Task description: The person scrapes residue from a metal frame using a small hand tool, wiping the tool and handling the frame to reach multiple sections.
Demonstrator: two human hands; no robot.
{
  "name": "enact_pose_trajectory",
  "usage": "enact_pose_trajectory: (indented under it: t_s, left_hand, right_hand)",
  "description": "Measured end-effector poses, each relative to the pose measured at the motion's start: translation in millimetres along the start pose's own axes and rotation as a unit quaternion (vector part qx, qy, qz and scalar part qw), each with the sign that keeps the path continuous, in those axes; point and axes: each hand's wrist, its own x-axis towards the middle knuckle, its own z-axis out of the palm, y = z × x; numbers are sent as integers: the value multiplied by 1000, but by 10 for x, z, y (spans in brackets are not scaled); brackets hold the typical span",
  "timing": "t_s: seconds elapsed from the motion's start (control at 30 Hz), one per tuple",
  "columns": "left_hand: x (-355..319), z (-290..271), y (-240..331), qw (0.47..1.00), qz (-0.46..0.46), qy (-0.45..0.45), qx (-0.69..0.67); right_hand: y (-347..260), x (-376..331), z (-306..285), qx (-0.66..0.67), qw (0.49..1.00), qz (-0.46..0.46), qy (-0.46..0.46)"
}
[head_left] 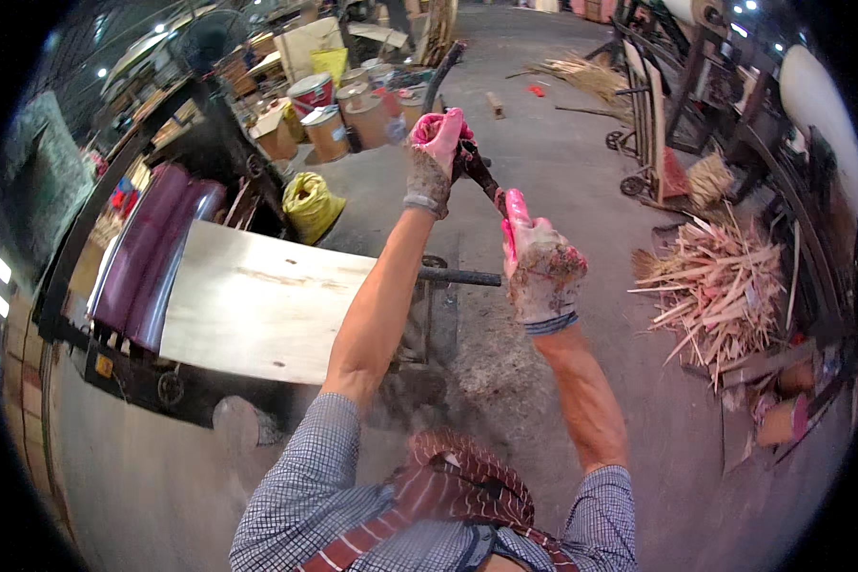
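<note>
My left hand (431, 170), in a grey glove with bright pink fingers, is raised ahead of me and closed around a long, dark, grimy bar (482, 177). A dark curved length (442, 74) shows beyond that fist; whether it is the same piece I cannot tell. Lower and to the right, my right hand (545, 272) wears a matching stained glove. Its fingers curl closed at the bar's near end, with the thumb side pointing up. Left of my forearm, a pale wood sheet (257, 296) lies against the purple rollers (141, 250) of a machine.
A black tube (459, 276) juts out below my hands beside a small wheel. Drums (325, 133) and a yellow sack (311, 204) stand at far left. On the right are a heap of wood strips (715, 286) and a wheeled cart (650, 124). Grey debris (505, 367) covers the floor below.
</note>
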Motion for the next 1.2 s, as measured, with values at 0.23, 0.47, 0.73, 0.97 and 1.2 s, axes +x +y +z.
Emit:
enact_pose_trajectory:
  t_s: [0.23, 0.47, 0.73, 0.97, 1.2]
  left_hand:
    - [25, -77, -9, 999, -10, -42, 33]
    - [45, -61, -120, 995, 3, -99, 20]
    - [112, -52, -154, 974, 102, -148, 136]
    - [324, -169, 353, 959, 176, -165, 147]
    - [-319, -1224, 155, 926, 246, -191, 214]
  right_hand:
    - [-334, -132, 151, -96, 993, 67, 28]
    - [-519, -58, -48, 115, 981, 150, 44]
    - [-750, -121, 536, 12, 971, 195, 137]
    - [-1065, 249, 432, 32, 966, 228, 120]
    - [-1470, -305, 778, 66, 981, 155, 101]
